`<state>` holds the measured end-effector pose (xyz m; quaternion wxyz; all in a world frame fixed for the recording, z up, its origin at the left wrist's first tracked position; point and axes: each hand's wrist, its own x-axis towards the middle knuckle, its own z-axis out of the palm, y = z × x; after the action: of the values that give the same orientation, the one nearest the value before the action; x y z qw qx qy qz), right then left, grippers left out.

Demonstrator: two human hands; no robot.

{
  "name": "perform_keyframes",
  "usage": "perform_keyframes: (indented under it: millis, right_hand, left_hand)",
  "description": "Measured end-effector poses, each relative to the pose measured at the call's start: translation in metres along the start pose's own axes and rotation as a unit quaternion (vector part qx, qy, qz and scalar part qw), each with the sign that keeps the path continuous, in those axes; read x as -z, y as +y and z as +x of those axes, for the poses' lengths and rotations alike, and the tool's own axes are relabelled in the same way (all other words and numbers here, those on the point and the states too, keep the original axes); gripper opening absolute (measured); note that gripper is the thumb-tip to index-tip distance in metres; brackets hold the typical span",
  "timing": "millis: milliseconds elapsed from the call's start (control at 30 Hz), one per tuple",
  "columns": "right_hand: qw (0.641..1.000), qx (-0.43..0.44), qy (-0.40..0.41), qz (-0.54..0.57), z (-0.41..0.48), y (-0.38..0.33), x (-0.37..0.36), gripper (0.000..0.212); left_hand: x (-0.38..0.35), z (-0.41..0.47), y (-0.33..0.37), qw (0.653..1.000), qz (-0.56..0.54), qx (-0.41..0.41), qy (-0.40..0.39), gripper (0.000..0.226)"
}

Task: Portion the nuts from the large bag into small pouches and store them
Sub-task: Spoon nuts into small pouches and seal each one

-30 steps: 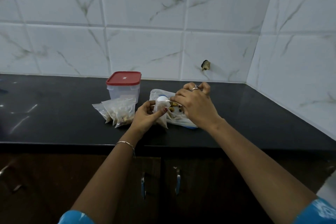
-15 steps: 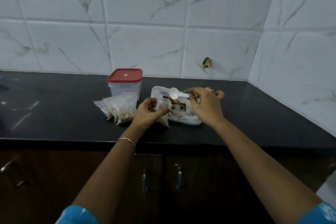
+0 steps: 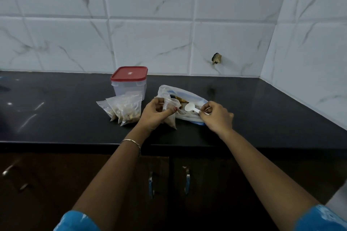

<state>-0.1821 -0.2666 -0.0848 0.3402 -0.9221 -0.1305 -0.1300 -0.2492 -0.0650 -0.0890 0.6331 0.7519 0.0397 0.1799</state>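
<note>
I read the countertop (image 3: 262, 114) as polished black stone, glossy enough to show light streaks at nine o'clock, under glazed white wall tiles (image 3: 150, 43) with grey marble veining. The large bag (image 3: 189, 95) is thin, crinkled clear plastic with a blue strip. At its eleven o'clock the container (image 3: 129, 90) is cloudy translucent plastic under a smooth red lid (image 3: 129, 74), while the filled pouches (image 3: 125, 108) and open pouch (image 3: 171, 121) are the same wrinkled film and the spoon (image 3: 189, 108) is smooth white plastic. Toward six o'clock I see a thin shiny metal bracelet (image 3: 131, 141), dark wood-look cabinet doors (image 3: 112, 184) with bright metal handles (image 3: 150, 184), and blue cloth sleeves (image 3: 78, 221).
</note>
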Motion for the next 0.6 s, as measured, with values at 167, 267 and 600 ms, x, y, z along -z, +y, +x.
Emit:
perform_keyframes:
  millis: [167,267,600]
  right_hand:
    - [1.0,-0.007,0.01,-0.007,0.016,0.0,-0.011,0.008]
    - [0.999,-0.008,0.024,-0.032,0.026,-0.001,-0.016,0.01]
    - [0.987,0.05,0.126,-0.084,0.04,-0.001,-0.025,0.014]
  left_hand:
    - [0.001,0.003,0.001,1.0,-0.025,0.004,0.004,0.049]
    - [0.001,0.004,0.0,0.999,-0.031,0.008,0.007,0.052]
    - [0.0,0.004,0.001,0.999,-0.037,0.011,0.018,0.048]
